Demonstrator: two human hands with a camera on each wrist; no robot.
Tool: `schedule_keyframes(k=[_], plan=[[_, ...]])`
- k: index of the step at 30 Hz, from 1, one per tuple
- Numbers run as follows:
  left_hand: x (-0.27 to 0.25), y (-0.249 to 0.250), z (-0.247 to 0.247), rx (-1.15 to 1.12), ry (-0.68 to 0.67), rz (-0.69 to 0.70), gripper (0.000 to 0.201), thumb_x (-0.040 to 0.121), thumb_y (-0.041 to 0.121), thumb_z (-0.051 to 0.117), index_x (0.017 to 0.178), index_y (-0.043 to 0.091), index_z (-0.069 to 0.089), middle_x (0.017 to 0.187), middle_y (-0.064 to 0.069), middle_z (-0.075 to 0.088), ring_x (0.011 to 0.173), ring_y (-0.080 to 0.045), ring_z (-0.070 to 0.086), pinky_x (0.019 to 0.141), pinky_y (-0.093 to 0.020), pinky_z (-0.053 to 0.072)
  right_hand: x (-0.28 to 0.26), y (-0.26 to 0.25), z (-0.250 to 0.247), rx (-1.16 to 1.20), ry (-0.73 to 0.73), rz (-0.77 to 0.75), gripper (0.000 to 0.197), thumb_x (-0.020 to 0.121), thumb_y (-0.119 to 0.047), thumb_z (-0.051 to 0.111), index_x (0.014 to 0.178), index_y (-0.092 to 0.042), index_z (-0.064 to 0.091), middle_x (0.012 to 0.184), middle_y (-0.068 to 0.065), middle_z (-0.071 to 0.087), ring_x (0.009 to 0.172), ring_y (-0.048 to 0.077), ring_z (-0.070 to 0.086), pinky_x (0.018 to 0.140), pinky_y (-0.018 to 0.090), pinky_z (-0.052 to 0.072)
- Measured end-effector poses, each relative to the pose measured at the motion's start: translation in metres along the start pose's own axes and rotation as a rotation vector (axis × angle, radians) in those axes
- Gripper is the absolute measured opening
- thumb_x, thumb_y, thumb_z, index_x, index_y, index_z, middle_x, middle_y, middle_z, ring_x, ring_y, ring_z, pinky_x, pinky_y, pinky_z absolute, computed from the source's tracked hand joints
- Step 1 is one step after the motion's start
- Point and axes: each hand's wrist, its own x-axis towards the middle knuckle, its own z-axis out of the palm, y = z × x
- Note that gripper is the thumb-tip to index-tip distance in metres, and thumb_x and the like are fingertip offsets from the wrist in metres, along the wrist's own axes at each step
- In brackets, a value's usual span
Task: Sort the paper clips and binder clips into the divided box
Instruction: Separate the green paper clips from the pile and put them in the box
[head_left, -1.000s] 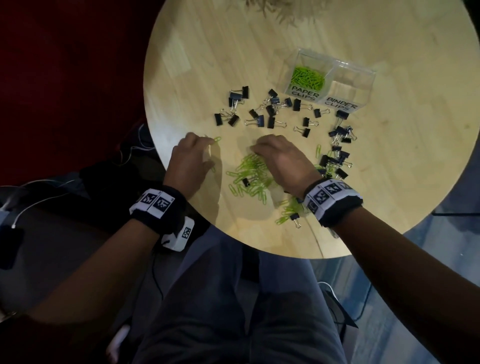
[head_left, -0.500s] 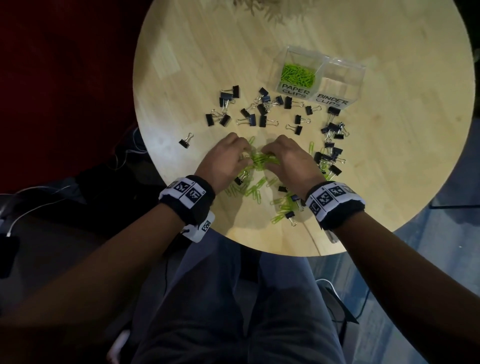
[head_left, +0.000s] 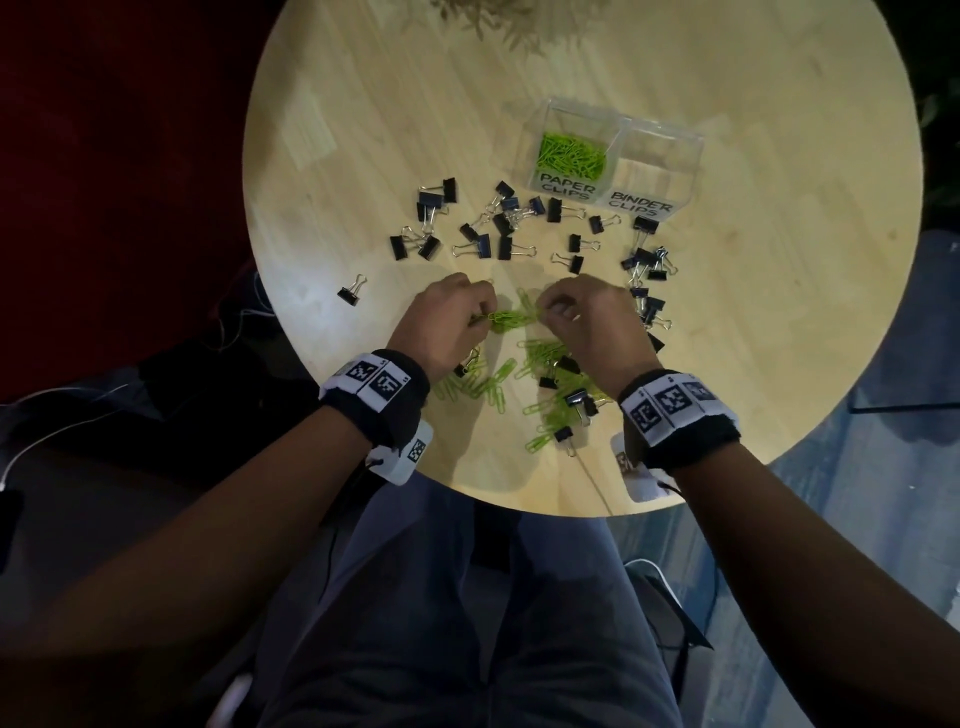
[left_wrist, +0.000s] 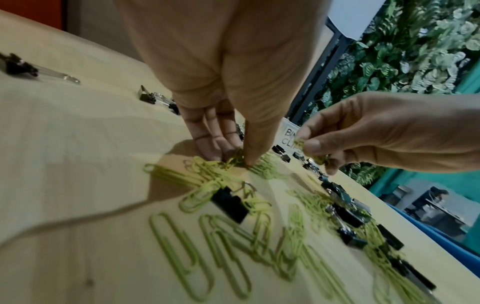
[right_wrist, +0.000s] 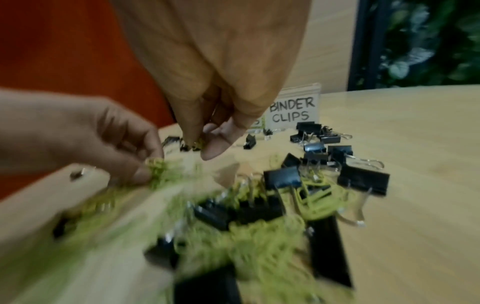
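Green paper clips (head_left: 511, 319) lie heaped at the near middle of the round table, mixed with black binder clips (head_left: 566, 364). My left hand (head_left: 480, 318) pinches a bunch of the paper clips (left_wrist: 233, 160) at the table top. Just to its right, my right hand (head_left: 545, 312) pinches another small bunch (left_wrist: 301, 144) a little above the wood. The clear divided box (head_left: 691, 156) stands farther back on the right. Its "PAPER CLIPS" side holds green clips (head_left: 571, 153). Nothing shows in the "BINDER CLIPS" side (head_left: 652, 174).
More binder clips (head_left: 488, 228) are scattered in a band between my hands and the box, and down the right side (head_left: 647, 306). One binder clip (head_left: 350, 293) lies alone near the left edge. The table's near edge (head_left: 519, 506) is just behind my wrists.
My left hand came in from the left part of the table to the green pile. Both hands now meet there and each has picked up paper clips.
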Motion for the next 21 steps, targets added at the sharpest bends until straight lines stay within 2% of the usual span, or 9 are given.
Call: schedule_keyframes(k=[2,4,6,9,11,13,16,19,21], plan=[[0.001,0.0,-0.002,-0.078,0.021,-0.024,0.011,0.083,0.007,0.066,0.093,0.011,0.069,0.088,-0.007,0.06,0.079,-0.021,0.059,0.076,-0.039,0.055,0.004,-0.009,-0.016,0.11,0.055,0.048,0.009,0.088,-0.009,0.066,0.095,-0.014,0.07,0.086,-0.002,0.067,0.074,0.009,0.062,0.066,0.017,0.054],[0.002,0.004,-0.007,-0.153,0.037,-0.049,0.009,0.083,0.008,0.068,0.091,0.011,0.07,0.087,-0.005,0.062,0.077,-0.017,0.059,0.076,-0.033,0.055,0.016,-0.017,-0.034,0.224,0.135,0.098,0.01,0.09,-0.01,0.065,0.097,-0.015,0.07,0.084,-0.005,0.068,0.07,0.006,0.062,0.061,0.013,0.052],[0.005,0.012,-0.015,-0.2,0.043,-0.051,0.008,0.082,0.008,0.071,0.09,0.011,0.07,0.086,-0.004,0.064,0.077,-0.016,0.059,0.074,-0.028,0.053,0.04,-0.021,-0.053,0.292,0.262,0.135,0.01,0.088,-0.01,0.065,0.095,-0.015,0.071,0.083,-0.003,0.07,0.068,0.008,0.065,0.061,0.016,0.055],[0.015,0.028,-0.03,-0.248,0.079,0.001,0.009,0.081,0.006,0.071,0.088,0.012,0.069,0.081,-0.001,0.066,0.072,-0.01,0.059,0.07,-0.02,0.051,0.086,-0.019,-0.068,0.233,0.394,0.186,0.014,0.082,-0.009,0.063,0.088,-0.017,0.073,0.08,-0.003,0.072,0.073,0.013,0.069,0.067,0.027,0.059],[0.028,0.041,-0.041,-0.239,0.132,0.041,0.008,0.082,0.009,0.071,0.088,0.014,0.069,0.078,0.007,0.064,0.068,-0.003,0.057,0.068,-0.013,0.048,0.113,-0.017,-0.068,0.109,0.364,0.217,0.018,0.08,-0.009,0.059,0.086,-0.016,0.075,0.082,0.0,0.072,0.08,0.015,0.069,0.072,0.025,0.056],[0.045,0.055,-0.051,-0.236,0.196,0.063,0.008,0.082,0.01,0.071,0.089,0.015,0.069,0.074,0.013,0.061,0.063,0.004,0.053,0.064,-0.007,0.044,0.129,-0.018,-0.067,0.01,0.303,0.233,0.02,0.083,-0.01,0.058,0.092,-0.014,0.075,0.093,0.006,0.073,0.091,0.019,0.068,0.076,0.02,0.05],[0.079,0.075,-0.063,-0.226,0.296,0.088,0.006,0.082,0.01,0.068,0.088,0.012,0.068,0.075,0.007,0.062,0.064,-0.002,0.053,0.066,-0.012,0.047,0.125,-0.02,-0.074,-0.026,0.332,0.2,0.024,0.087,-0.008,0.055,0.103,-0.012,0.073,0.105,0.007,0.071,0.097,0.019,0.065,0.079,0.019,0.047],[0.117,0.087,-0.066,-0.15,0.339,0.095,0.008,0.082,0.01,0.065,0.088,0.01,0.069,0.077,0.004,0.063,0.07,-0.007,0.056,0.071,-0.019,0.05,0.09,-0.015,-0.071,-0.005,0.413,0.174,0.021,0.087,-0.009,0.053,0.095,-0.012,0.072,0.095,0.002,0.072,0.085,0.011,0.063,0.067,0.007,0.04],[0.135,0.09,-0.065,-0.085,0.306,0.083,0.011,0.082,0.011,0.062,0.089,0.012,0.07,0.078,0.004,0.062,0.075,-0.009,0.058,0.076,-0.024,0.053,0.063,-0.009,-0.056,0.025,0.344,0.19,0.017,0.088,-0.01,0.055,0.09,-0.012,0.072,0.09,-0.001,0.072,0.077,0.009,0.064,0.062,0.005,0.04]])
